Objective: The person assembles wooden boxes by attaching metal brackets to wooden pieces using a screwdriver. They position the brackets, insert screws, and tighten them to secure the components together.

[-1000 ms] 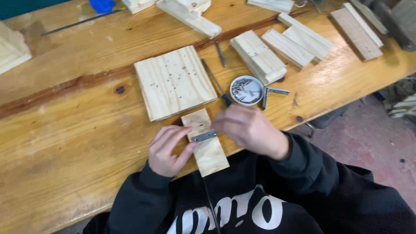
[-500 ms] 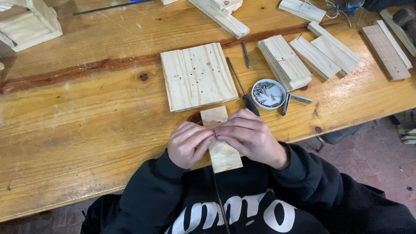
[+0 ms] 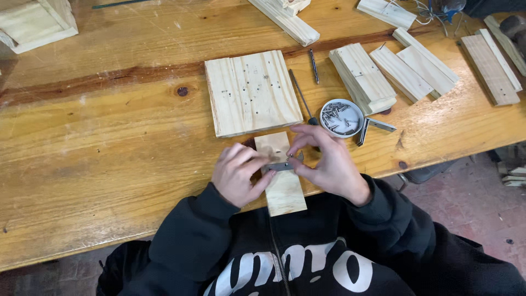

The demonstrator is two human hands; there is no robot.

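At the near edge of the workbench, a small pine block overhangs toward the person. The left hand and right hand pinch a metal bracket flat across it, fingers closed; no screws appear driven yet, though a dish of screws waits near.
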